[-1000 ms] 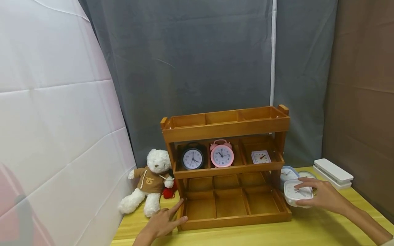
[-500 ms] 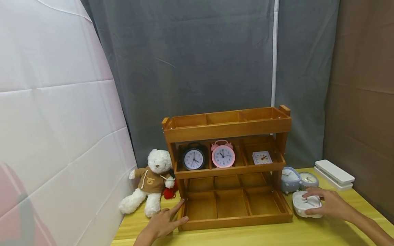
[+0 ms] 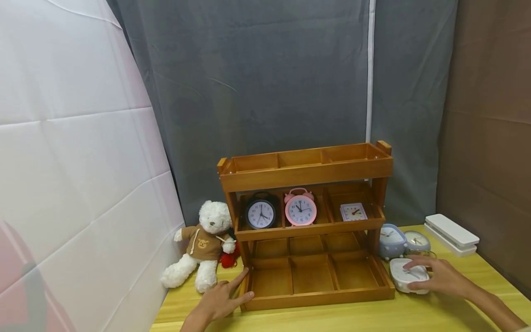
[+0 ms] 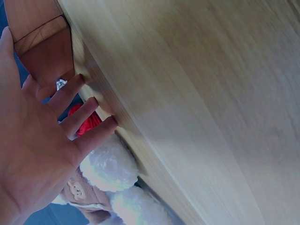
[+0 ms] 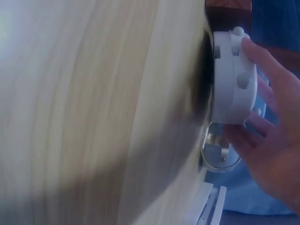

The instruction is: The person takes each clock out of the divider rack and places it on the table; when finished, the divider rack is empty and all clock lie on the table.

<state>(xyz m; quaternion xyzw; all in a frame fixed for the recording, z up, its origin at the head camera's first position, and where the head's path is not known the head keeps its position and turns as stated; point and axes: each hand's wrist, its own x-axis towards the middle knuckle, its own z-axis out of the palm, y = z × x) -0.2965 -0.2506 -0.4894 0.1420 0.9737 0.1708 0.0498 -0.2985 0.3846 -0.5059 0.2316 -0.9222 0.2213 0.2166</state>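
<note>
A grey curtain (image 3: pixel 269 83) hangs behind, a creased white sheet (image 3: pixel 74 152) left, brown cloth (image 3: pixel 489 115) right, above a yellowish wooden table (image 3: pixel 323 317)

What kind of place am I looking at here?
Probably a staged tabletop corner rather than an ordinary room, though I can't be certain: a plain gray curtain closes off the back, and the table holds a tiered wooden shelf beside a teddy bear.
</note>
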